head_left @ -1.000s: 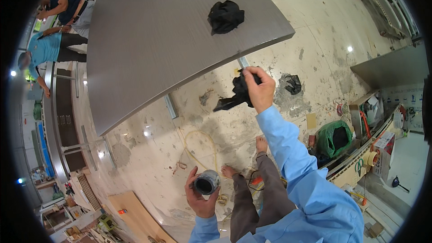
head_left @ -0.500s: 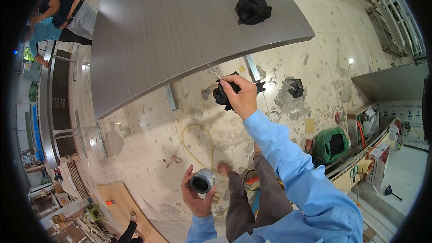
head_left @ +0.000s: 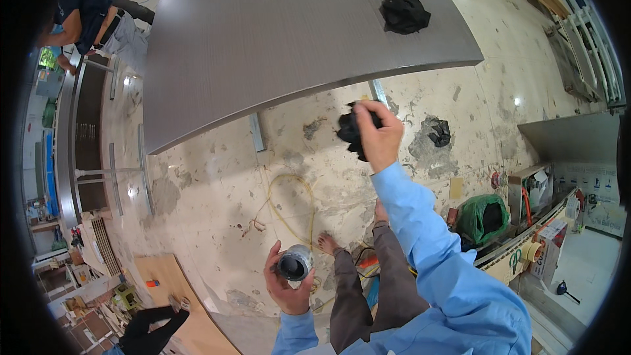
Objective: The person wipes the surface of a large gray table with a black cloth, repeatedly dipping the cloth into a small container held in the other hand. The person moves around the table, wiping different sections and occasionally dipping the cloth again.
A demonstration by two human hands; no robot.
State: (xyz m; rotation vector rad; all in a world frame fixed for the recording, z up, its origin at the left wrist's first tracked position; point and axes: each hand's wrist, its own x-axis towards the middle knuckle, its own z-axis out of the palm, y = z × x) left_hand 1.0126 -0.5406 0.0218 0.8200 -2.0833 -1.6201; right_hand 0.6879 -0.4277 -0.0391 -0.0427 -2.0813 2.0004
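My right hand (head_left: pixel 380 137) is stretched forward below the near edge of a large grey tabletop (head_left: pixel 276 33), its fingers closed on a crumpled black cloth (head_left: pixel 350 130). Low in the view, my left hand (head_left: pixel 287 284) grips a short silver-grey cylinder with a dark open end (head_left: pixel 294 264), held upright in front of my legs. A second black cloth (head_left: pixel 403 12) lies on the far right part of the tabletop. My blue sleeves and bare feet show below.
A yellow cord (head_left: pixel 289 204) loops on the stained pale floor. A black bag (head_left: pixel 439 131) lies on the floor to the right, a green bag (head_left: pixel 485 217) and boxes further right. People sit at the far left (head_left: pixel 92 13). A wooden board (head_left: pixel 164 283) lies lower left.
My right hand with the black cloth has shifted left and nearer to the tabletop's edge as my view moved. The left hand keeps the cylinder in place.
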